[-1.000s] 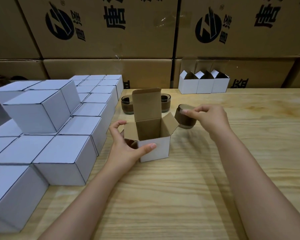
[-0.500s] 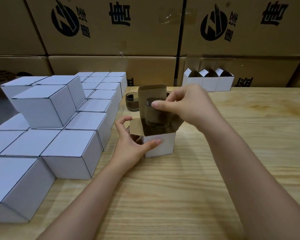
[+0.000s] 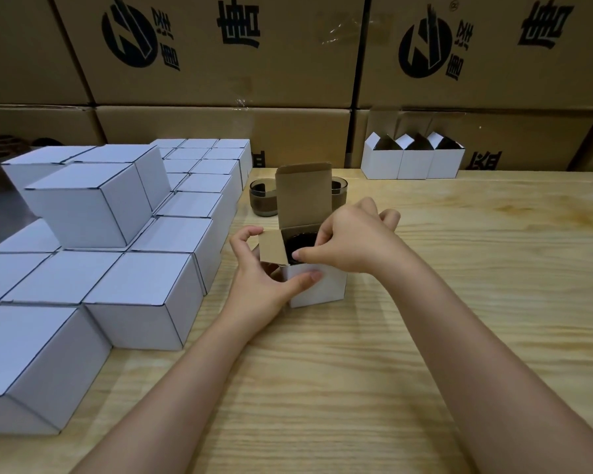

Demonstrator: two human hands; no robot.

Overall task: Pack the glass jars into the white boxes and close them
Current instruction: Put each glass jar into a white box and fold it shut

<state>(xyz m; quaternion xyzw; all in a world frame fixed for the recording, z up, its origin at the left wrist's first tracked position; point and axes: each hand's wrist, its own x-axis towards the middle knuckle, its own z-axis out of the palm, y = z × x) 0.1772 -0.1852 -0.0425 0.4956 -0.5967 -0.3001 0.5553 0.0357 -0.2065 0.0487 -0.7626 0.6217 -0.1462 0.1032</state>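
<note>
The jar (image 3: 300, 247) sits inside the white box (image 3: 319, 289). Our left hand (image 3: 264, 282) grips its nine-o'clock corner; our right hand (image 3: 353, 241) seemingly pinches the three-o'clock flap. We should flatten the side flaps (image 3: 271, 248) before the twelve-o'clock lid (image 3: 303, 196).

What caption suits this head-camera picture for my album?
Left hand grips an open white box while the right hand holds a glass jar inside it.
</note>
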